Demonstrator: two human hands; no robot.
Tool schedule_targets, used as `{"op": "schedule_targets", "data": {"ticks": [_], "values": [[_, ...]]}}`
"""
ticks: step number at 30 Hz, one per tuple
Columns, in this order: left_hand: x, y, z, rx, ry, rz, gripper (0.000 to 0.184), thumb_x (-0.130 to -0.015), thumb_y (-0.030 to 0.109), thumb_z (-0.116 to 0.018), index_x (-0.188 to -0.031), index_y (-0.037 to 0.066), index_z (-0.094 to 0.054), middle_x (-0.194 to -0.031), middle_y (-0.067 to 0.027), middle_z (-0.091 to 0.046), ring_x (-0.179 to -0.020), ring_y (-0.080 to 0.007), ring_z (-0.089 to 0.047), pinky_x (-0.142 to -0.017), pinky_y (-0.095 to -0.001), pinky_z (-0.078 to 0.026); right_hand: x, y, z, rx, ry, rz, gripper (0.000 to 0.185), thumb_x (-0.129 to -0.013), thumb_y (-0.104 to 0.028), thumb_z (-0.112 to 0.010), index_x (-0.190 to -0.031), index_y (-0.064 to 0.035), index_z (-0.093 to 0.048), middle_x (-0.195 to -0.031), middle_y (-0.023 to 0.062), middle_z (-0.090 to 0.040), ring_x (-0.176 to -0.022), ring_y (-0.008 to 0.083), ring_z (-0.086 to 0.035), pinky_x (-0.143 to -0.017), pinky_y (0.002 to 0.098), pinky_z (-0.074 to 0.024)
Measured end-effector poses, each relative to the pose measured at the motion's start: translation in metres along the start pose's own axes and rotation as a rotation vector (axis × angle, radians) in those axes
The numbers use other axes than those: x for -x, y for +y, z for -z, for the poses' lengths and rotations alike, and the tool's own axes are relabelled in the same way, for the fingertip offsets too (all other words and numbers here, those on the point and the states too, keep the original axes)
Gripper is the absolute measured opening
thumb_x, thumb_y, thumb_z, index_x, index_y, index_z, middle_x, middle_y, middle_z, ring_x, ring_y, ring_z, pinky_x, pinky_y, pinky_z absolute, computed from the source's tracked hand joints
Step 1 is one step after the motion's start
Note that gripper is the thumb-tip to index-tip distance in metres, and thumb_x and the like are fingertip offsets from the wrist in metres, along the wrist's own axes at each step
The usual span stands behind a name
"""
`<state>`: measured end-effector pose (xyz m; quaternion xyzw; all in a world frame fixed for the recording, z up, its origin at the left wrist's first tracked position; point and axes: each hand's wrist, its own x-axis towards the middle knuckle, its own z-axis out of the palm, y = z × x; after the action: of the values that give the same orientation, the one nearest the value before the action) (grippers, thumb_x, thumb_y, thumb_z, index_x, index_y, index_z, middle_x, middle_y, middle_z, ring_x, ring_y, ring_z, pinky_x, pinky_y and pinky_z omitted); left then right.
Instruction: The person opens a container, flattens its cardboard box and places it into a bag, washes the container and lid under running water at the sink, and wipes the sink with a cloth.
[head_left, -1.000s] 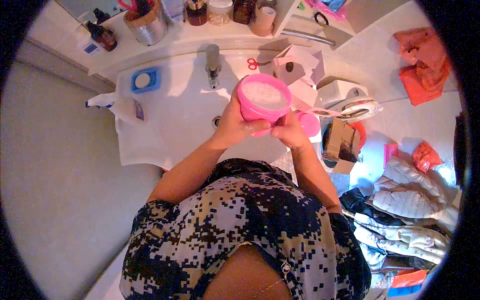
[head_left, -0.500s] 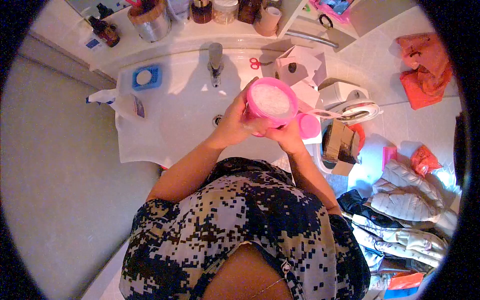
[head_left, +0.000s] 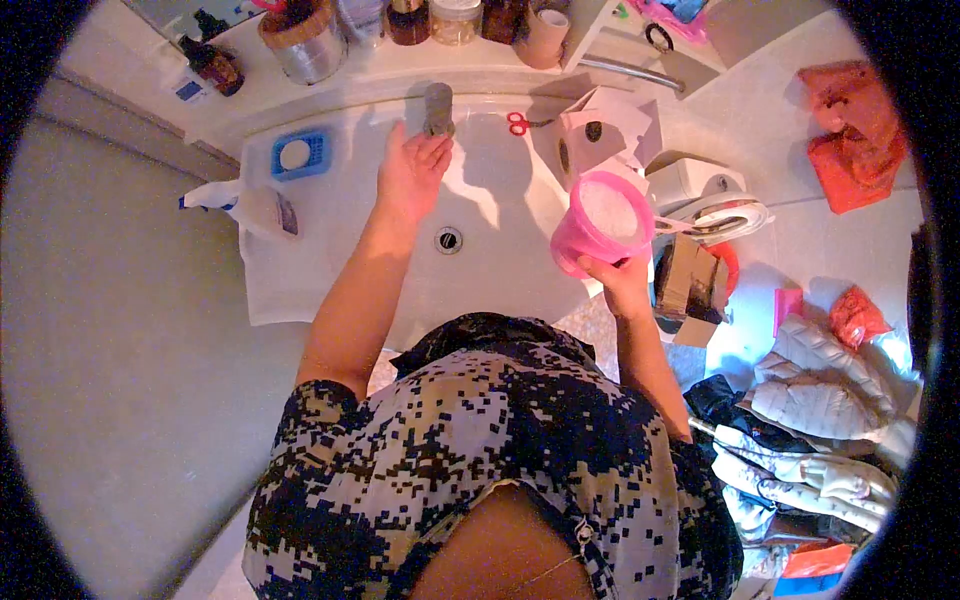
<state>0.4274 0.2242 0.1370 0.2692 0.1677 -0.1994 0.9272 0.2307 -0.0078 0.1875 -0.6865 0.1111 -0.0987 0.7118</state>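
Glossy white ceramic basin lies under your left hand, its fingers extended and slightly parted beside the grey metal tap; contact is unclear. Right of that hand, your right hand grips a smooth, tapered pink plastic tub showing white, powdery-looking contents; its underside is hidden.

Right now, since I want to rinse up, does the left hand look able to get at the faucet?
Most likely yes: the left hand looks empty, close by the faucet, with nothing visible between; contact is unclear. The right hand holds the pink tub well aside.
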Motion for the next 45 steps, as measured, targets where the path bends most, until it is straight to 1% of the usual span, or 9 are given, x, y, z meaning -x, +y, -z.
{"op": "schedule_targets", "data": {"ticks": [6,13,18,22,24,33,36,39,45], "values": [[-0.021,0.032,-0.034,-0.046,-0.027,0.056,0.070,-0.087,0.044,-0.052,-0.127,-0.011,-0.032,-0.112,-0.0218,-0.051,-0.110,-0.0329,-0.048,-0.099,-0.0419,-0.037,0.007,0.001,0.006,-0.019,0.018,0.002,0.070,-0.061,-0.006,-0.079,-0.121,-0.0015,-0.045,-0.111,0.0079,-0.057,-0.101,0.0196,-0.056,-0.089,0.0347,-0.0453],[-0.074,-0.025,0.089,-0.685,0.143,-0.133,0.018,-0.086,0.017,-0.057,-0.098,0.004,-0.058,-0.069,-0.0055,-0.061,-0.057,-0.0132,-0.058,-0.049,-0.0234,-0.044,0.010,-0.003,0.004,-0.014,0.078,-0.001,0.076,-0.059,-0.012,-0.082,-0.123,-0.0023,-0.043,-0.114,0.0083,-0.055,-0.103,0.0198,-0.055,-0.091,0.0348,-0.0435],[-0.101,-0.069,0.096,-0.949,-0.070,-0.208,0.025,-0.081,0.028,-0.065,-0.085,0.003,-0.062,-0.064,-0.0034,-0.061,-0.051,-0.0095,-0.054,-0.044,-0.0248,-0.039,0.013,-0.008,0.007,0.007,0.096,-0.036,0.077,-0.059,-0.014,-0.083,-0.123,-0.0023,-0.042,-0.113,0.0078,-0.056,-0.103,0.0194,-0.054,-0.092,0.0345,-0.0427],[-0.192,-0.083,0.182,-1.336,-0.004,-0.752,0.026,-0.074,0.029,-0.071,-0.085,0.006,-0.064,-0.073,-0.0148,-0.066,-0.064,-0.0313,-0.063,-0.058,-0.0374,-0.049,0.016,-0.012,0.011,0.053,0.087,-0.013,0.076,-0.059,-0.015,-0.083,-0.123,-0.0020,-0.043,-0.112,0.0070,-0.056,-0.102,0.0185,-0.054,-0.090,0.0336,-0.0434],[-0.134,-0.063,0.131,-1.391,0.048,-0.772,0.026,-0.073,0.028,-0.070,-0.085,0.006,-0.065,-0.079,-0.0193,-0.065,-0.077,-0.0384,-0.062,-0.065,-0.0418,-0.049,0.019,-0.013,0.010,0.011,0.069,-0.072,0.076,-0.059,-0.014,-0.082,-0.123,-0.0017,-0.043,-0.112,0.0067,-0.057,-0.102,0.0181,-0.055,-0.090,0.0334,-0.0438],[-0.104,-0.045,0.104,-1.537,-0.109,-0.567,0.033,-0.075,0.016,-0.067,-0.103,0.001,-0.059,-0.100,-0.0171,-0.061,-0.095,-0.0329,-0.058,-0.081,-0.0407,-0.045,0.010,-0.013,0.004,0.062,0.060,-0.046,0.077,-0.056,-0.014,-0.084,-0.123,-0.0020,-0.045,-0.114,0.0071,-0.056,-0.104,0.0181,-0.054,-0.092,0.0332,-0.0425],[-0.125,-0.026,0.129,-1.484,-0.170,-0.867,0.043,-0.074,0.005,-0.061,-0.116,0.004,-0.052,-0.111,-0.0190,-0.054,-0.109,-0.0343,-0.050,-0.088,-0.0402,-0.042,0.010,-0.013,0.003,0.063,0.022,0.022,0.077,-0.057,-0.015,-0.083,-0.123,-0.0018,-0.045,-0.114,0.0071,-0.056,-0.105,0.0182,-0.053,-0.092,0.0335,-0.0423],[-0.047,0.007,0.028,-1.605,0.104,-1.207,0.051,-0.072,-0.004,-0.055,-0.122,0.005,-0.049,-0.118,-0.0188,-0.052,-0.117,-0.0344,-0.044,-0.097,-0.0388,-0.037,0.007,0.005,0.012,0.115,0.014,0.011,0.095,-0.051,-0.020,-0.087,-0.129,-0.0028,-0.035,-0.123,0.0099,-0.050,-0.113,0.0218,-0.049,-0.096,0.0361,-0.0403],[-0.046,0.006,0.002,-2.034,-0.214,-1.173,0.069,-0.068,-0.005,-0.055,-0.133,0.012,-0.041,-0.133,-0.0115,-0.045,-0.128,-0.0297,-0.036,-0.107,-0.0453,-0.024,0.008,-0.010,0.006,0.112,0.020,0.025,0.101,-0.050,-0.018,-0.088,-0.132,-0.0036,-0.030,-0.126,0.0105,-0.047,-0.117,0.0229,-0.046,-0.098,0.0376,-0.0377]]}}
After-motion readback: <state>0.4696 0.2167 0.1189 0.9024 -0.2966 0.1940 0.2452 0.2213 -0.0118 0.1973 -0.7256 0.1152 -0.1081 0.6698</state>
